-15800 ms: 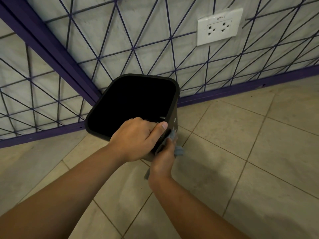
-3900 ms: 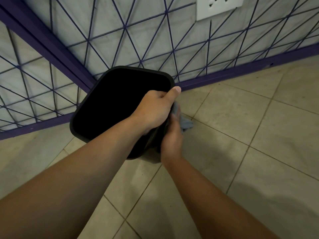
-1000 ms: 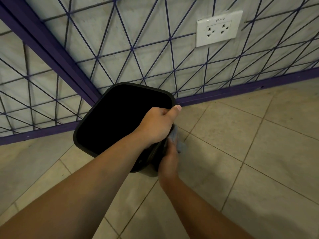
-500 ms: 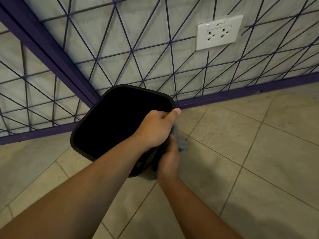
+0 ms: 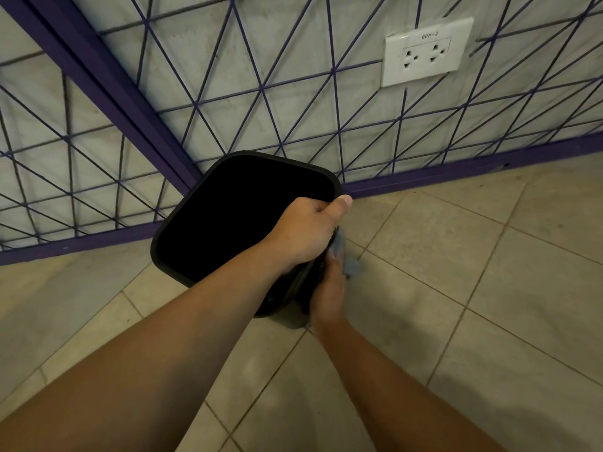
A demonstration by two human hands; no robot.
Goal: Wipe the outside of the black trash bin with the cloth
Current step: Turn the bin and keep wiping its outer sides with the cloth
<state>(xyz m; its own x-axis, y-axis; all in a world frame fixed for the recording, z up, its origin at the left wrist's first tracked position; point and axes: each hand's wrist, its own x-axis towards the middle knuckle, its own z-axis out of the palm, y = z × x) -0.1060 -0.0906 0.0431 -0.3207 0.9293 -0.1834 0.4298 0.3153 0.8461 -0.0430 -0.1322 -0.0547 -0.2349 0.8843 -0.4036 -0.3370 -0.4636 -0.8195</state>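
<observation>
A black trash bin (image 5: 241, 216) with a rounded square mouth stands tilted in the corner, its opening facing me. My left hand (image 5: 306, 233) grips its right rim, fingers curled inside and thumb along the top edge. Below that hand, my right hand (image 5: 328, 288) holds a grey-blue cloth (image 5: 347, 261) against the bin's right outer wall. Most of the cloth is hidden behind the two hands and the bin.
The bin stands on beige floor tiles (image 5: 456, 288). Behind it two walls meet, both covered by purple wire mesh (image 5: 261, 93) with a purple frame along the floor. A white double socket (image 5: 425, 52) sits on the right wall.
My right hand with the cloth has stayed low on the bin's right side through the last second, shifting slightly. The left hand keeps its grip on the rim.
</observation>
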